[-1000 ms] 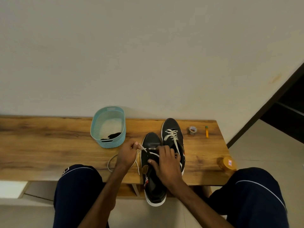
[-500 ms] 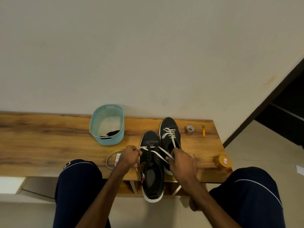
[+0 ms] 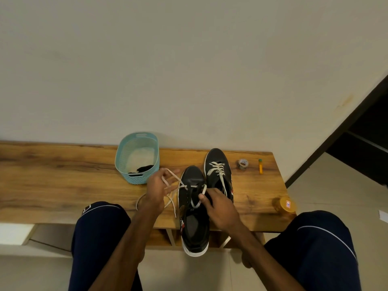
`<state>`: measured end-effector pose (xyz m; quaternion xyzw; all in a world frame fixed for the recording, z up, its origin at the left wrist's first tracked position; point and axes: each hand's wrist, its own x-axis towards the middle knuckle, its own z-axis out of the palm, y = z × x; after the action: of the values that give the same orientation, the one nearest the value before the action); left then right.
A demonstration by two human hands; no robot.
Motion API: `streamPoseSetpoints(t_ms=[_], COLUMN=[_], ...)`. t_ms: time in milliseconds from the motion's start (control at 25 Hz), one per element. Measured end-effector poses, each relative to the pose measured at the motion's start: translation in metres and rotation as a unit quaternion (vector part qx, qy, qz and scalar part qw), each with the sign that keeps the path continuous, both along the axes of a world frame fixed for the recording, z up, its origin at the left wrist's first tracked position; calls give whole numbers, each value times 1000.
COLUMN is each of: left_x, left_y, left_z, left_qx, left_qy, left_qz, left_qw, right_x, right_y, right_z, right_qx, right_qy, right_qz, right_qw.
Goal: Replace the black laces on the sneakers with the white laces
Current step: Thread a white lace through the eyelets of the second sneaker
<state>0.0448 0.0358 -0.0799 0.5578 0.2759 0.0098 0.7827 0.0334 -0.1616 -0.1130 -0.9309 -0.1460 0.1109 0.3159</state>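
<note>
Firstly, teal basket (image 3: 136,179), just beyond the left hand (image 3: 155,191), with the black laces (image 3: 143,169) lying inside. Left hand: fingers curled about one end of the white lace (image 3: 178,180), drawn out to the left of the unfinished sneaker (image 3: 193,177). That sneaker lies between both hands, heel overhanging the bench (image 3: 63,175), apparently only its lowest eyelets threaded. Right hand (image 3: 222,208): thumb and forefinger pinching the other end at an eyelet. Finished sneaker (image 3: 216,156), just beyond the right hand. Advice: keep both ends even, feed each tip flat, and pull snug before crossing.

Left hand (image 3: 156,190) pinches the white lace (image 3: 178,179) — right hand (image 3: 222,208) pinches it too, fingers curled.
</note>
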Motion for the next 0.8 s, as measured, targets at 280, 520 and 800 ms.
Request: streamPoseSetpoints(t_ms=[280, 520, 800], left_x=[-6, -22, -10], left_y=[45, 87, 24], left_z=[29, 53, -2], left_qx=[-262, -412, 502], left_qy=[-216, -361, 73], left_qz=[88, -127, -309], left_qw=[937, 827, 804], right_x=[-5, -4, -4], right_y=[8, 13, 18], right_z=[-10, -16, -20], right_qx=[-191, -188, -176], right_qy=[-55, -18, -25], right_qz=[3, -60, -47], right_qw=[980, 980, 983])
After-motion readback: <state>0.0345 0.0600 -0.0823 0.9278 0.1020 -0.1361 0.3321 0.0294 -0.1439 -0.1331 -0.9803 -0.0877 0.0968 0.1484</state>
